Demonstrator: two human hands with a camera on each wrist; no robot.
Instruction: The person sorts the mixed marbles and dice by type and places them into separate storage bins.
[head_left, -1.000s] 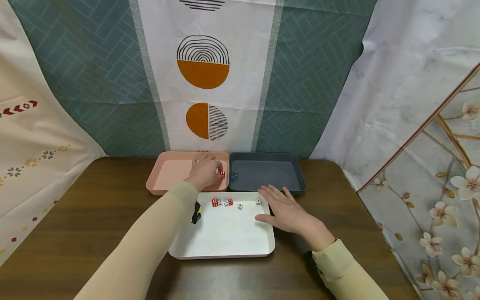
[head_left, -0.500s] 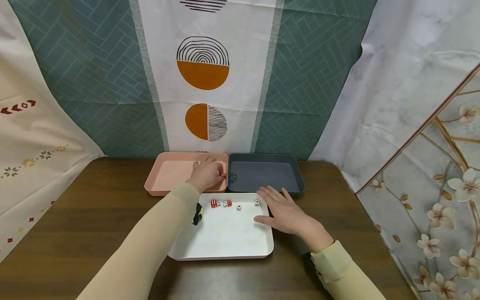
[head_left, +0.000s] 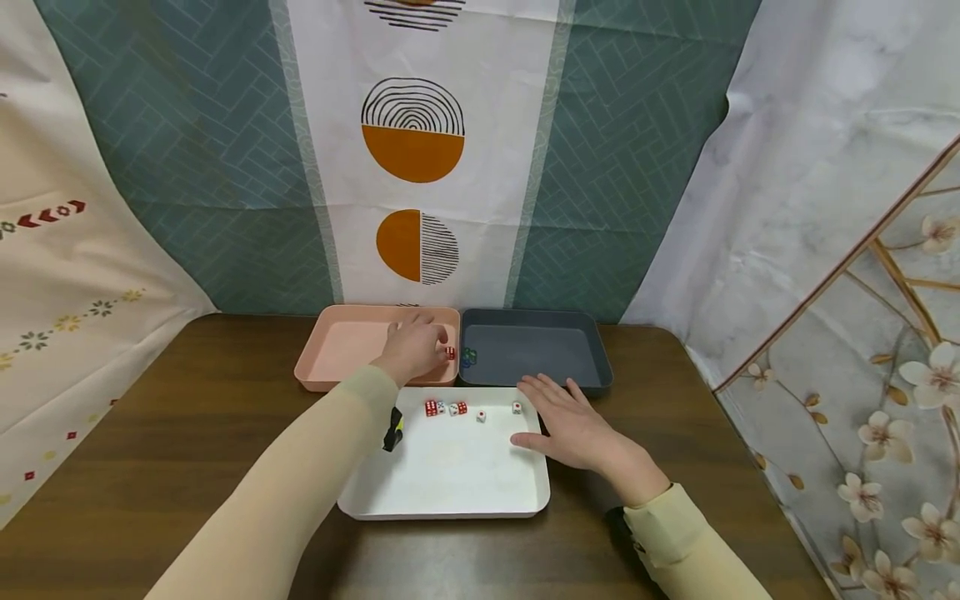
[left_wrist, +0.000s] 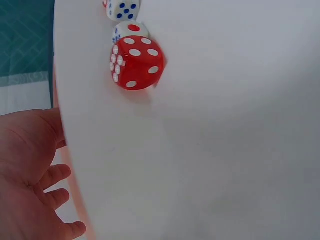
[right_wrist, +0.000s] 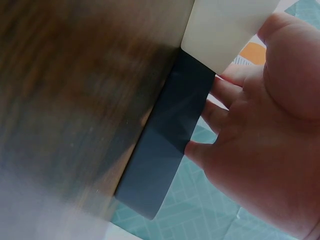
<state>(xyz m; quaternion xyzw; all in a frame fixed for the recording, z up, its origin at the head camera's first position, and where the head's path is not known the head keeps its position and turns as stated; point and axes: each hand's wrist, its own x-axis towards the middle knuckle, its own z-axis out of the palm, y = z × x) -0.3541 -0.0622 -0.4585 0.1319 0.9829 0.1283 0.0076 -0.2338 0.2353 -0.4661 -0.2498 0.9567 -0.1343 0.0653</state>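
Note:
My left hand [head_left: 411, 348] reaches into the pink tray [head_left: 324, 350] at the back left. Its thumb and index finger pinch a red die [head_left: 451, 353] with white pips, low by the tray's right wall. The left wrist view hides those fingertips behind the white tray. My right hand [head_left: 564, 418] hovers with spread fingers over the right edge of the white tray [head_left: 450, 475], near a white die [head_left: 517, 407]. In the white tray's back part lie another white die [head_left: 481, 417], a red die [left_wrist: 139, 64] and several more red and white dice.
A dark grey tray [head_left: 532, 346] adjoins the pink one, with green and blue dice [head_left: 468, 357] in its left part. All the trays stand on a brown wooden table [head_left: 225, 417]. Patterned cloths [head_left: 420, 192] hang behind and at the sides.
The red die by my left fingertips sits slightly nearer the pink tray's right wall. My right hand stays in place, and the head view shifts a little.

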